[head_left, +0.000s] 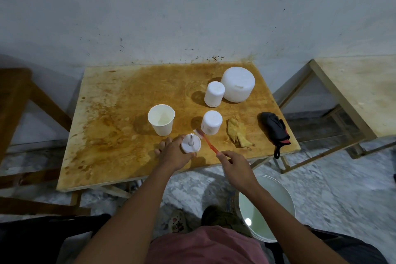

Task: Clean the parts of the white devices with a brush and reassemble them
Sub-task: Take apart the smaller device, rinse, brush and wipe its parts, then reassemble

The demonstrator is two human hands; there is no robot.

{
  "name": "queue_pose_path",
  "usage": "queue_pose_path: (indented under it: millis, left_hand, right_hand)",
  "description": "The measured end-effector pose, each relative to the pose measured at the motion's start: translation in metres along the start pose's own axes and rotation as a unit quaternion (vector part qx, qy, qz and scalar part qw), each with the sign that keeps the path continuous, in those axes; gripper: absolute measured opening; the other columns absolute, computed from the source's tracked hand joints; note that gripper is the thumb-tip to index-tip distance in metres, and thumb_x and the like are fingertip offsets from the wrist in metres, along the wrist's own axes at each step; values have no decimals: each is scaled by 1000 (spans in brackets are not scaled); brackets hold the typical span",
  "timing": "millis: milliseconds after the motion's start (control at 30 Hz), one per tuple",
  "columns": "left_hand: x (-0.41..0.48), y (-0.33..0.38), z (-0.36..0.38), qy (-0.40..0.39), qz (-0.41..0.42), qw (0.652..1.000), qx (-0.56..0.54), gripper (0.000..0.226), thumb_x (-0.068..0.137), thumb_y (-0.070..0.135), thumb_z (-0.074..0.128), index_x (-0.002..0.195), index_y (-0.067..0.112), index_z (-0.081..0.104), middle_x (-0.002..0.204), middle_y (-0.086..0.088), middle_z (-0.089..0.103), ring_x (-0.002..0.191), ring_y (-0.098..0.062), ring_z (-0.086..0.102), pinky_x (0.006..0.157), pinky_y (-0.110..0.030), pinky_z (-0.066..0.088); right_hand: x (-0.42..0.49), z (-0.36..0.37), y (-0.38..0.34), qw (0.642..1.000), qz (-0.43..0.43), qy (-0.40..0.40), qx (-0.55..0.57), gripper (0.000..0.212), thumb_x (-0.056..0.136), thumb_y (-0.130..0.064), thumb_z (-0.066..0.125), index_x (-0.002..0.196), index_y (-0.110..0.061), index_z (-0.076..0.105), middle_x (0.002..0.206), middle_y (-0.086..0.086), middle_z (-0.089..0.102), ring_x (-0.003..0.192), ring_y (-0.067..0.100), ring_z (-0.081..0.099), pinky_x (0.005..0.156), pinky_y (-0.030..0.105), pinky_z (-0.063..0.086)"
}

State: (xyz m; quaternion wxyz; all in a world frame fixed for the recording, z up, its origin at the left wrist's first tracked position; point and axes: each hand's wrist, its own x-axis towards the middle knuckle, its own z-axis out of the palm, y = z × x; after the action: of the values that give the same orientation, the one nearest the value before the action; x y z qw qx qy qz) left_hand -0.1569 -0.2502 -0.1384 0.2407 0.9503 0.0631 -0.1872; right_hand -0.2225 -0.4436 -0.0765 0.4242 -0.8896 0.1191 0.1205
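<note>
My left hand (174,153) grips a round white device part (191,143) with a thin central stem, over the table's near edge. My right hand (236,166) pinches the end of a red toothbrush (206,140), whose bristle end lies against the part's top right rim. A small white cylinder (211,122) stands just behind the brush. A taller white cylinder (214,93) and a large white dome-shaped part (238,83) stand at the back right. A white open cup (161,119) stands behind my left hand.
A stained wooden table (111,118) carries everything. A crumpled yellow cloth (237,133) and a black folded umbrella (275,129) lie at the right edge. A white bucket of water (278,197) stands on the floor by my right arm. Another table (364,92) is at right.
</note>
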Motion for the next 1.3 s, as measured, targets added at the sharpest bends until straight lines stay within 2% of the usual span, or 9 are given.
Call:
queue_pose_path:
  millis: [133,233,500,667,800,933,1100,1167,1300]
  left_hand:
    - [-1,1,-1,1,-2,1000,9,76,80,67,60,146,43,32,143,-8,36,133,-31,25,106,-47,20]
    - [0,1,-1,-2,-5,1000,12,77,79,68,60,146,43,31,144,-8,36,133,-31,25,105,-47,20]
    - [-2,2,-3,-14,-10,1000,12,77,81,64,61,147,43,29,148,-6,31,136,-30,22,106,-46,20]
    - [-4,4,-8,-21,-12,1000,-3,73,82,60,62,145,44,31,147,-6,31,134,-31,24,106,-44,20]
    - [-7,4,-9,-20,-7,999,-33,68,81,62,63,142,47,35,146,-4,32,132,-30,26,105,-45,21]
    - [-6,8,-13,-47,-17,999,-17,73,80,62,62,143,46,31,151,-2,28,137,-31,27,110,-51,19]
    - [-9,5,-12,-47,-8,999,-27,77,81,63,62,147,42,29,151,-5,27,137,-34,26,112,-51,19]
    - [-10,4,-12,-42,-8,998,-35,78,81,62,62,148,41,29,152,-5,26,137,-33,25,112,-51,18]
    - [-8,4,-11,-41,-8,998,-42,79,80,63,62,148,40,29,150,-6,27,138,-33,25,111,-51,17]
  right_hand:
    - [-4,1,1,1000,-18,-6,-12,38,100,-47,46,116,-21,68,86,-8,67,78,7,61,73,35,50]
    - [-5,1,2,1000,-18,2,-3,36,100,-47,46,113,-22,68,71,-10,61,64,4,55,61,30,43]
    - [-1,-4,-5,999,-34,1,3,29,100,-48,46,105,-27,66,57,-8,52,48,2,45,53,28,35]
    - [20,-9,-31,997,-73,-8,-18,30,99,-48,47,102,-26,67,62,-7,57,53,4,48,54,27,35]
    - [43,-10,-71,990,-111,-26,-78,23,97,-45,50,103,-29,64,74,-10,63,66,8,58,55,28,38]
    - [63,-5,-119,963,-158,-17,-216,19,95,-43,49,103,-27,56,75,-9,63,67,12,57,54,27,36]
    - [86,12,-156,898,-217,0,-382,26,94,-38,52,109,-20,64,99,1,68,89,24,65,68,32,47]
    - [93,20,-163,879,-234,-9,-416,28,94,-38,52,112,-20,65,101,3,69,93,27,66,71,33,48]
    - [103,33,-165,851,-253,-24,-460,28,93,-36,54,114,-21,65,103,2,70,91,26,66,67,31,44]
